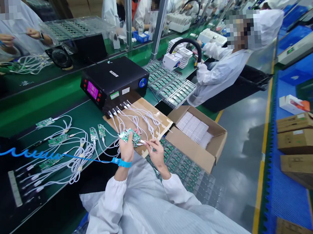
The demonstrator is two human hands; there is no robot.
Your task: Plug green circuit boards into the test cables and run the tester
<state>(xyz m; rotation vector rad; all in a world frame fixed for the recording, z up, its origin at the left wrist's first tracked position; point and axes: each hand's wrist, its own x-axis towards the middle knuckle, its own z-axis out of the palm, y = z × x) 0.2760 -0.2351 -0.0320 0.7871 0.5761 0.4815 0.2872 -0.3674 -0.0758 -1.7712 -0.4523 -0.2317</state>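
My left hand (126, 149), with a blue wrist strap (121, 163) at the wrist, is closed on a green circuit board (129, 135). My right hand (155, 151) pinches a white cable plug (143, 142) at the board's right edge; whether the plug sits inside the board's socket cannot be made out. Both hands are over the front edge of a brown cardboard sheet (156, 114). White cables (135, 118) run over this sheet from a black box-shaped device (114, 77) with a lit pink display. Two small boards (101, 131) with cables lie left of my hands.
Bundled white cables (81, 153) and several boards lie at left, under a coiled blue cord (28, 153). Trays of boards (170, 82) stand behind the device and beside my lap. An open carton (213, 141) holds white items. A co-worker (222, 63) sits at right.
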